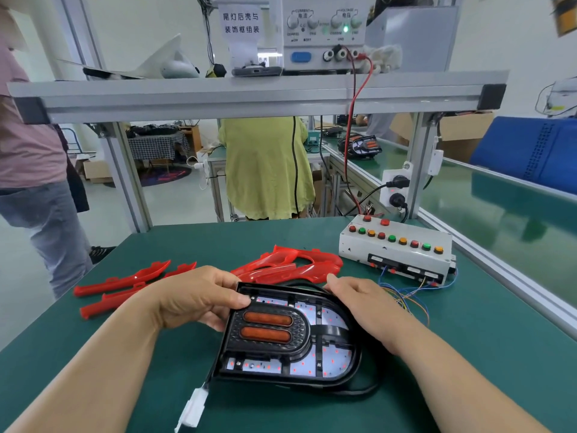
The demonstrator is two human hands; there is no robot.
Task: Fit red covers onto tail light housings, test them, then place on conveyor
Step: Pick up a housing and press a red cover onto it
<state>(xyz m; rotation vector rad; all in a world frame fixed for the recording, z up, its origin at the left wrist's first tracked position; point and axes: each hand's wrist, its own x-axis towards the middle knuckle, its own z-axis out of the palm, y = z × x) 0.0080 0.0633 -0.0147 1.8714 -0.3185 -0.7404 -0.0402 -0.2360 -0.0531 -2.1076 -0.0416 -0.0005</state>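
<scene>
- Green bench mat point(468, 354) under an aluminium frame shelf point(249, 92). A power supply point(324, 32) sits on the shelf with its green lamp lit, and red and black leads drop from it.
- Button box point(396, 248) sits at the back right of the mat, with thin coloured wires trailing out of its front.
- Conveyor point(499, 207) runs along the right side behind a rail, with a blue crate point(524, 148) beyond it.
- Two other people stand past the bench: one in a green top point(268, 167) with their back to us, one at the left edge point(28, 151), cut off by the frame.
- Red covers point(290, 264) are piled mid-mat just behind the hands. More red strips point(125, 282) lie to the left, partly hidden by the left forearm.
- Tail light housing point(290, 335) is front and centre, tilted up off the mat. Its white LED boards are exposed and show red dots, with two orange bars in the middle.
- Its white connector point(195, 407) lies on the mat at the near left.
- Left hand point(193, 298) grips the housing's upper left corner, thumb on top and fingers curled under the edge.
- Right hand point(362, 304) lies over the upper right rim with its fingers bent round it. It looks like a grasp, but the fingertips are hidden.
</scene>
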